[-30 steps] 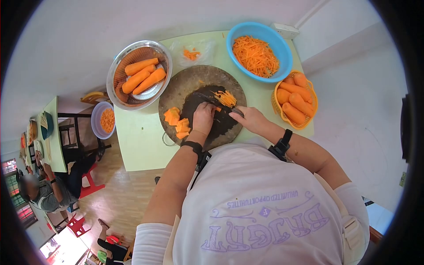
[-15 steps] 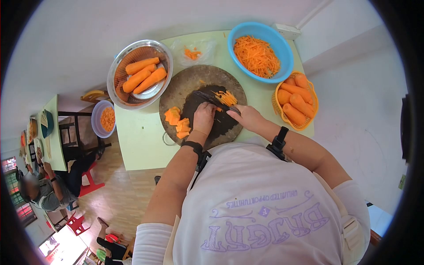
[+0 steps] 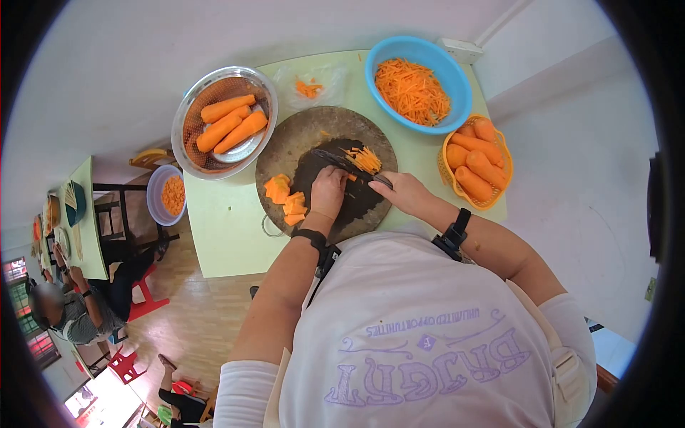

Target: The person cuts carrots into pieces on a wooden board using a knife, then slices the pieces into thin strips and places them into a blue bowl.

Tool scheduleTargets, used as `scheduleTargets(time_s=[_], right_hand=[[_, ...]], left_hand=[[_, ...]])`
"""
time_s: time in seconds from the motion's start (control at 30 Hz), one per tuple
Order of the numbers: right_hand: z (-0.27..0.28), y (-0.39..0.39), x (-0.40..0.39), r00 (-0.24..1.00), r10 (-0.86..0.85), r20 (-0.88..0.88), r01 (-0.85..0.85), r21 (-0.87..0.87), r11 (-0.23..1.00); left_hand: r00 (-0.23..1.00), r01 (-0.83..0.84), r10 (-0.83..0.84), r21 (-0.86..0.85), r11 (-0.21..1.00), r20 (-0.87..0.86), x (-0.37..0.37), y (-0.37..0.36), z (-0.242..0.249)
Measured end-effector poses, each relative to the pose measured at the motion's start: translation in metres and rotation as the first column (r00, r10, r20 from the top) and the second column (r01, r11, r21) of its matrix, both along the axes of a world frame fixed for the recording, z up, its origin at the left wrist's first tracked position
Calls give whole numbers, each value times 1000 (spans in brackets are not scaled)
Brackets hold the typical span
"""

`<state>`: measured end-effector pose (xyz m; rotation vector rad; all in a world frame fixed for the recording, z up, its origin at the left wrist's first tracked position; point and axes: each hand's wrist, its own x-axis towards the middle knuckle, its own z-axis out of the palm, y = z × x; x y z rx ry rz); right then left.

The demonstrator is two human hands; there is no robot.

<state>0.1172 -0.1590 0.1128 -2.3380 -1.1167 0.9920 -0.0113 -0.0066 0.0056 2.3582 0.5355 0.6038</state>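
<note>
A round chopping board with a dark wet middle lies before me. My right hand is closed round the handle of a dark knife, whose blade lies across the middle of the board. My left hand is bent with its fingers pressed down beside the blade, on a small piece of carrot that mostly hides under the fingertips. Beyond the knife is a small heap of carrot strips. Carrot slices sit in a loose pile on the board's left side.
A metal bowl with whole carrots stands back left. A blue basin of shredded carrot and a yellow basket of carrots are at right. A plastic bag lies behind the board. A seated person works at another table, far left.
The view has shifted very slightly. Both hands and the knife keep nearly the same place on the board.
</note>
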Motion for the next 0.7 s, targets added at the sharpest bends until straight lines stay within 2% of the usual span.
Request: scheduleTargets(time_s=[0.3,0.37,0.6,0.7], right_hand=[[-6,4,2,1000,19,0,-19,-5,1000],[-15,7,0,1000,-7,27,6,51,999],[-10,6,0,1000,-21,-4,21,80,997],[-3,4,0,1000,2,6,-2,27,1000]], left_hand=[[1000,4,-4,8,1000,6,-1,-1,3],[1000,7,-7,5,1000,6,-2,0,3],[1000,22,-22,-15,1000,0,-1,1,5],[1000,27,-26,-7,1000,7,-1,1,3]])
